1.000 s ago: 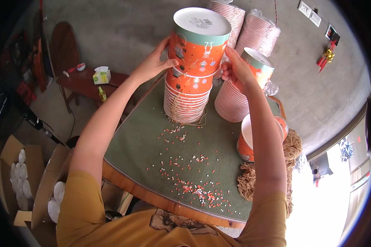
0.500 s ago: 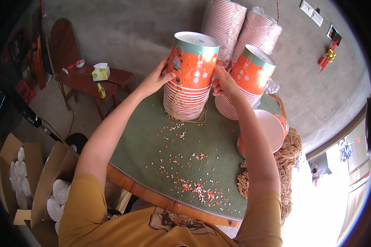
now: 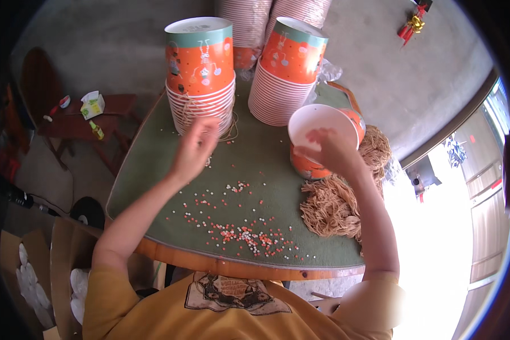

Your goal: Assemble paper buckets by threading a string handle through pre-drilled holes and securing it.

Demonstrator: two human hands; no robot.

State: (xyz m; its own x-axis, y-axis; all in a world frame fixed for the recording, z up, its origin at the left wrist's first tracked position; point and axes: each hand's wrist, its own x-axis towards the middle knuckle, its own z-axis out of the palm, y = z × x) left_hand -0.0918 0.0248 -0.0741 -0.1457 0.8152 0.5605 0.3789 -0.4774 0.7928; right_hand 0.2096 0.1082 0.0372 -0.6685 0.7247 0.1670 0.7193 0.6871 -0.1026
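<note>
A tall stack of upside-down orange and green paper buckets [image 3: 201, 65] stands at the far left of the green-topped table, with thin twine looped about its rims. In front of its lower part is my left hand [image 3: 195, 150], empty, its fingers loosely bent and somewhat blurred. My right hand [image 3: 331, 152] reaches over the mouth of a white-lined paper bucket [image 3: 306, 119] at the right; its fingers are apart. Whether they touch the rim I cannot tell. That bucket tilts toward me among other orange buckets. A second inverted stack [image 3: 286, 68] stands behind it.
Small orange and white pellets [image 3: 249, 238] lie scattered on the table [image 3: 147, 187]. Bundles of tan twine [image 3: 331, 207] sit at its right edge. Tall wrapped bucket stacks [image 3: 243, 22] stand at the back. Open cardboard boxes [image 3: 62, 272] are at lower left, near a red bench [image 3: 116, 107].
Both hands have left the left stack and come nearer. My right hand has moved to the tilted bucket. The view has shifted right, and the left stack stands on the table released.
</note>
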